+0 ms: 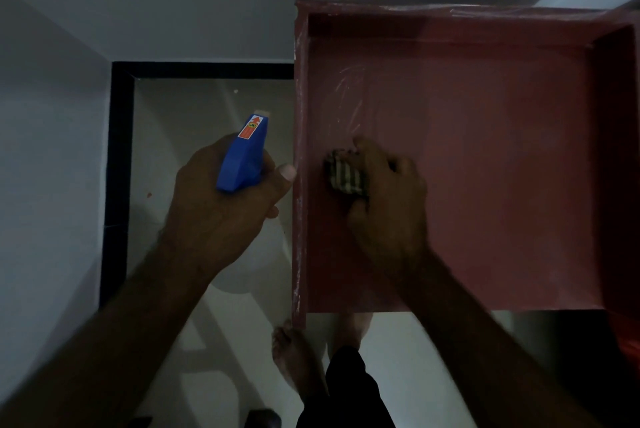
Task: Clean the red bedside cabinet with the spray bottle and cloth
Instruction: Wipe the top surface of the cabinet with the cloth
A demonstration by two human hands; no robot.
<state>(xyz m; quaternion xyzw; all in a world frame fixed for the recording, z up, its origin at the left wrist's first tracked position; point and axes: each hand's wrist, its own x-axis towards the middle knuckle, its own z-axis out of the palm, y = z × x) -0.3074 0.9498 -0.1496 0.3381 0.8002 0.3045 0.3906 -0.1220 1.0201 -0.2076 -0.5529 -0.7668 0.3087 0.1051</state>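
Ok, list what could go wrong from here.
1. The left hand holds the spray bottle beside the cabinet, not over it; a squeeze may wet the floor near the bare foot.
2. The right hand bunches the cloth small; the streaks could be missed.

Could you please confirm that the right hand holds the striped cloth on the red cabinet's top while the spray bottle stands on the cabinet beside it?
No: the head view shows the spray bottle gripped in the left hand, left of the red cabinet, not standing on it. The right hand does hold the striped cloth on the top.
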